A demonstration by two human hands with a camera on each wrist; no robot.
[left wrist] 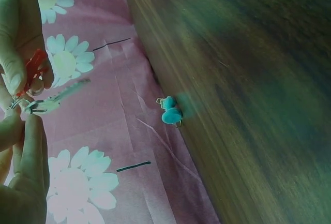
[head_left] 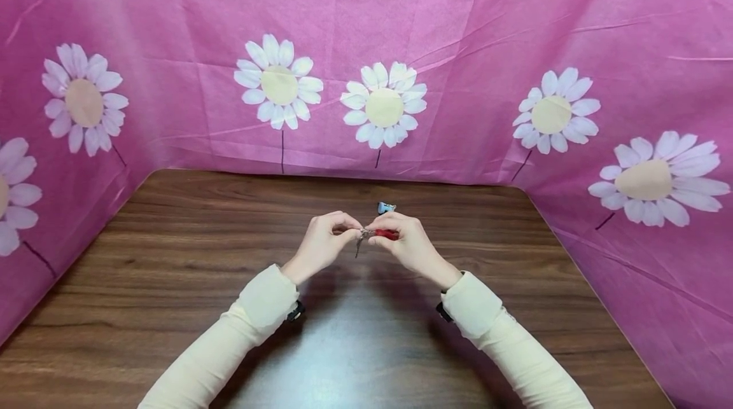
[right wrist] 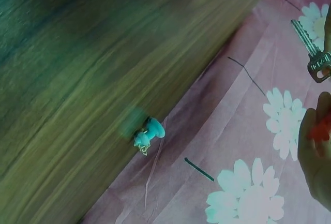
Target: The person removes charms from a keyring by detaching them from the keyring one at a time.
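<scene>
In the head view my hands meet over the middle of the table. My left hand [head_left: 323,242] pinches a small metal key ring [left wrist: 20,103] between thumb and fingertips. A silver key [right wrist: 314,53] with a toothed blade hangs from it, pointing down in the head view. My right hand [head_left: 408,240] pinches the ring's other side and holds a red keychain piece [head_left: 387,234], partly hidden by its fingers. Beyond the right fingertips lies a small light-blue charm [head_left: 386,207] with gold-coloured metal at its end, apart from both hands.
The brown wood-grain table [head_left: 172,256] reaches back to a pink cloth [head_left: 429,8] with white daisies, which surrounds it on the back and sides. Both forearms are in cream sleeves [head_left: 269,301], with dark devices at the wrists.
</scene>
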